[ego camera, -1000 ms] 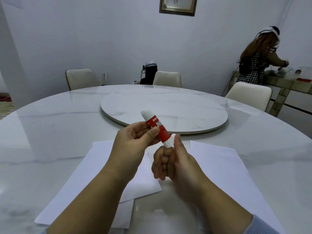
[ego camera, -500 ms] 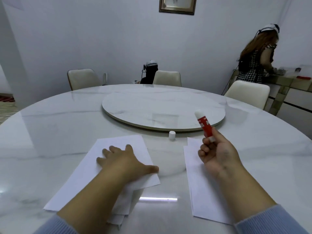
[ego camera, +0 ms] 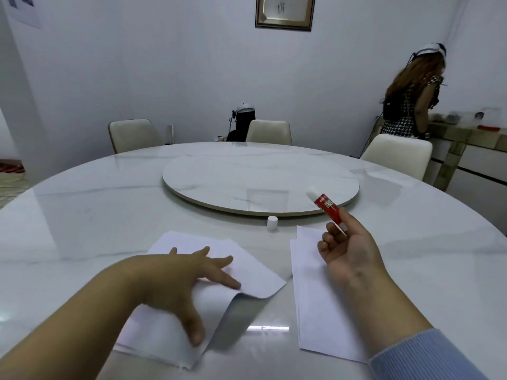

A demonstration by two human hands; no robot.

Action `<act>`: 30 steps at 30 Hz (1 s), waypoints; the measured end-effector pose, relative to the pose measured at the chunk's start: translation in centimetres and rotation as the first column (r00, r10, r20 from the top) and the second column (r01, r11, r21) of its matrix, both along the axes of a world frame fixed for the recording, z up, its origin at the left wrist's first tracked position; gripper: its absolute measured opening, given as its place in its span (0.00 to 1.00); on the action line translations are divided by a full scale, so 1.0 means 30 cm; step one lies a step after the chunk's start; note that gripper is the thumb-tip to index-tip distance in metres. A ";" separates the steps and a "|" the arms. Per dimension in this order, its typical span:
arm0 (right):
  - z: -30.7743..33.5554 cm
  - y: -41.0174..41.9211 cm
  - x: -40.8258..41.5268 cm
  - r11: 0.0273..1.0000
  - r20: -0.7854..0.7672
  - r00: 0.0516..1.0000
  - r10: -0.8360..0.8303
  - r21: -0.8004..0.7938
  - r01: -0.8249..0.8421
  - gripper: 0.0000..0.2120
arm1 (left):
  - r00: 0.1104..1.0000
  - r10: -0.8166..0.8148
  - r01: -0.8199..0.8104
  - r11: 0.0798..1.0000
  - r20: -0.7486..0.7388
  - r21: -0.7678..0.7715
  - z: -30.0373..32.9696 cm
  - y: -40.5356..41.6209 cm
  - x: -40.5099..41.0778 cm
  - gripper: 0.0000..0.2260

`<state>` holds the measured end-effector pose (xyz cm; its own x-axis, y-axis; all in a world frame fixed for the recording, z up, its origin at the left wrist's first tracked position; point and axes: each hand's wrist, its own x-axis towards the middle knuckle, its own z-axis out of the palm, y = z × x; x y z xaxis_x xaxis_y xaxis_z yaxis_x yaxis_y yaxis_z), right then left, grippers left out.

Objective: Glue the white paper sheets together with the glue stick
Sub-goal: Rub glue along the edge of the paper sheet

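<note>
**Glue stick uncapped, sheets split in two stacks on the marble desk**

A pale-walled room holds a large round marble desk with a raised turntable at its centre. Cream chairs stand along the far edge, a framed picture hangs cut off at the top, and another person stands turned away at a side counter near the right edge.

Near the desk's front edge lie two lots of white paper. The left stack sits under the left hand, whose fingers are spread flat on the top sheet while the thumb presses lower down; the sheet's right corner curls up off the desk, showing a grey underside. How many sheets lie beneath cannot be told — the forearm covers much of them.

The right stack lies just right of the desk's middle, partly hidden by the right hand and its blue sleeve. That hand hovers above the paper and grips the red glue stick by its lower end, white tip tilted up and leftward. Its label is too blurred to read.

The small white cap stands upright between the two stacks, just before the turntable's rim.
</note>
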<state>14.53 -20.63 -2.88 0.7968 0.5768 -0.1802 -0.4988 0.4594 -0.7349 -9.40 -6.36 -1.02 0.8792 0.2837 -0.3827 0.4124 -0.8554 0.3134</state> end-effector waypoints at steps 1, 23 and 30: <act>0.005 0.000 -0.007 1.000 0.011 1.000 -0.006 0.010 0.006 0.07 | 1.000 -0.023 0.023 0.999 -0.017 -0.026 0.009 0.005 0.004 0.42; -0.035 0.081 -0.169 0.911 0.831 0.470 0.299 -0.394 0.118 0.05 | 0.976 0.079 -0.130 0.958 0.203 0.255 -0.154 -0.119 0.120 0.29; -0.041 0.094 -0.176 0.850 0.827 0.340 0.447 -0.512 0.127 0.05 | 0.985 0.076 -0.117 0.954 0.155 0.276 -0.154 -0.120 0.128 0.25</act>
<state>9.24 -17.82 -4.12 0.5122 0.7961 0.3224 0.5739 -0.0379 -0.8181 -5.57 -9.96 -5.63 0.8814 0.4485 -0.1486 0.4666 -0.8757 0.1246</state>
